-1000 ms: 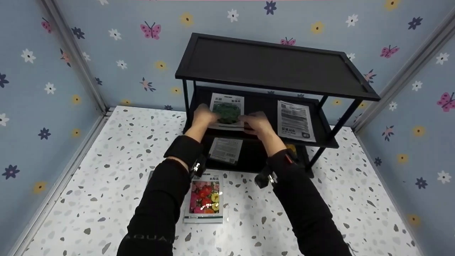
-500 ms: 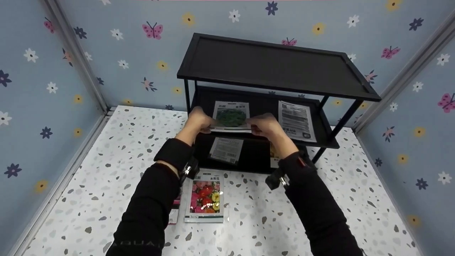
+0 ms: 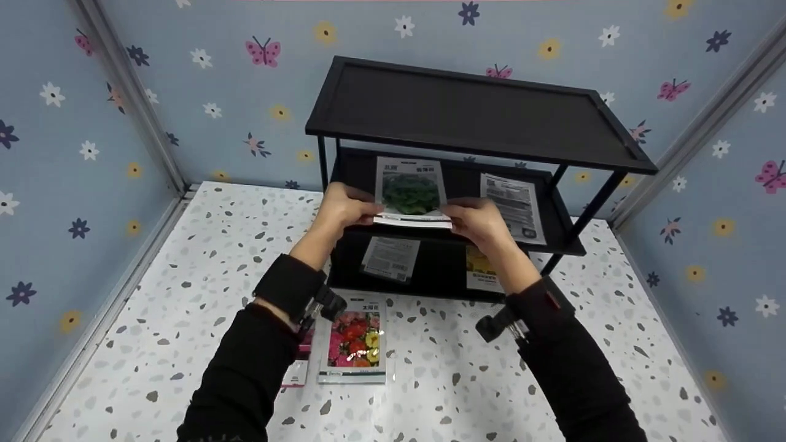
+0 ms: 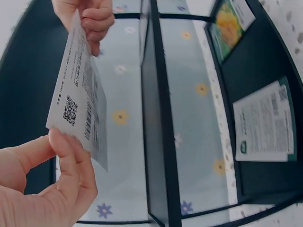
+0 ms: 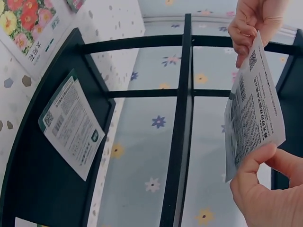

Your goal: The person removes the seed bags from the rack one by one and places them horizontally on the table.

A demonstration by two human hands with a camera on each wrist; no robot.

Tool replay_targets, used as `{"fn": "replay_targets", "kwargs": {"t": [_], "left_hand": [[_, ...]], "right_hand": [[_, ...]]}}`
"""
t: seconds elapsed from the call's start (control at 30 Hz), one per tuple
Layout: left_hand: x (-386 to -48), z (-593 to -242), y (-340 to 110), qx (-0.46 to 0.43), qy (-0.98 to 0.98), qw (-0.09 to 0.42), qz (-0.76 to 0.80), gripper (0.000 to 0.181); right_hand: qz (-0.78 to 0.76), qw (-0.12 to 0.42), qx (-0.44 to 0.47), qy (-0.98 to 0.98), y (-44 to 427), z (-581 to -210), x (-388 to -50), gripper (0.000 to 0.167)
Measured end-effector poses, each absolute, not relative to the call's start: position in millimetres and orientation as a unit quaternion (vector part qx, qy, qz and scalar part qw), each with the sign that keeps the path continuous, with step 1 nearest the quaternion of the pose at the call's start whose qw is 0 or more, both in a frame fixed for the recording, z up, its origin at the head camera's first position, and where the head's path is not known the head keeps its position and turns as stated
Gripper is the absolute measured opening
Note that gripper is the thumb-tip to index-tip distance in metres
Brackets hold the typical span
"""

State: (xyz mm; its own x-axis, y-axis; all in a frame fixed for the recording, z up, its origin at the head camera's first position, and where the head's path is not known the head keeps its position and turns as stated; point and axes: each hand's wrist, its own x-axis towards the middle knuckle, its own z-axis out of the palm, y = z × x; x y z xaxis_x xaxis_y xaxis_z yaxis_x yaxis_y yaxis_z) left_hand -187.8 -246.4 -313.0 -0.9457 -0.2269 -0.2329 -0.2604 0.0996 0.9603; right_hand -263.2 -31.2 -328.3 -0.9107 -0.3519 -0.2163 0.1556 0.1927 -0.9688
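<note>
Both hands hold a seed packet (image 3: 410, 189) with a green leafy plant on its front, raised off the rack's middle shelf. My left hand (image 3: 342, 212) pinches its lower left corner between thumb and fingers. At the opposite lower corner, my right hand (image 3: 482, 222) pinches it the same way. The packet tilts, and its printed back (image 4: 80, 94) with a QR code shows in the left wrist view. Right of it on the same shelf lies a packet with its text side up (image 3: 511, 209), partly behind my right hand.
The black rack (image 3: 479, 116) has a top board over the middle shelf. Its bottom shelf holds a text-side-up packet (image 3: 391, 259) and a yellow-pictured packet (image 3: 482, 270). On the speckled surface in front lie a flower seed packet (image 3: 354, 344) and a pink-edged packet (image 3: 297, 371), partly hidden.
The leafy-plant packet has risen off the middle shelf and shifted slightly right, its far edge tipping up. Both hands moved with it, and my right forearm swung outward, uncovering the yellow-pictured packet.
</note>
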Motion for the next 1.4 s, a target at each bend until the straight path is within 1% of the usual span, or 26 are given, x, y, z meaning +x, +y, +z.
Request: {"fn": "replay_targets", "kwargs": {"t": [0.13, 0.23, 0.37, 0.47, 0.63, 0.77, 0.9, 1.07, 1.17, 1.4], "left_hand": [[-176, -314, -237, -0.138, 0.746, -0.022, 0.652, 0.033], [-166, -319, -229, -0.118, 0.759, -0.061, 0.638, 0.031], [-150, -330, -217, -0.104, 0.787, -0.12, 0.597, 0.027], [-140, -342, -208, -0.094, 0.8, -0.148, 0.573, 0.026], [-124, -363, -198, -0.077, 0.802, -0.16, 0.57, 0.028], [-111, -378, -190, -0.071, 0.802, -0.169, 0.568, 0.028], [-102, -394, -183, -0.063, 0.799, -0.177, 0.572, 0.029], [-93, -417, -172, -0.053, 0.803, -0.201, 0.558, 0.027], [-89, -431, -165, -0.05, 0.81, -0.215, 0.544, 0.026], [-81, -458, -151, -0.068, 0.815, -0.21, 0.535, 0.029]], "right_hand": [[-0.632, 0.177, -0.087, 0.75, -21, -331, -254, 0.034], [-0.627, 0.149, -0.106, 0.757, -14, -335, -244, 0.03], [-0.621, 0.111, -0.125, 0.766, -7, -343, -228, 0.026], [-0.614, 0.078, -0.136, 0.773, -2, -352, -217, 0.023], [-0.608, 0.027, -0.151, 0.779, 5, -370, -200, 0.018], [-0.604, 0.01, -0.154, 0.782, 12, -387, -188, 0.019], [-0.61, 0.002, -0.163, 0.776, 19, -401, -176, 0.02], [-0.607, -0.007, -0.175, 0.775, 23, -404, -156, 0.018], [-0.608, -0.004, -0.172, 0.775, 27, -409, -148, 0.017], [-0.603, -0.004, -0.159, 0.782, 36, -431, -138, 0.019]]}}
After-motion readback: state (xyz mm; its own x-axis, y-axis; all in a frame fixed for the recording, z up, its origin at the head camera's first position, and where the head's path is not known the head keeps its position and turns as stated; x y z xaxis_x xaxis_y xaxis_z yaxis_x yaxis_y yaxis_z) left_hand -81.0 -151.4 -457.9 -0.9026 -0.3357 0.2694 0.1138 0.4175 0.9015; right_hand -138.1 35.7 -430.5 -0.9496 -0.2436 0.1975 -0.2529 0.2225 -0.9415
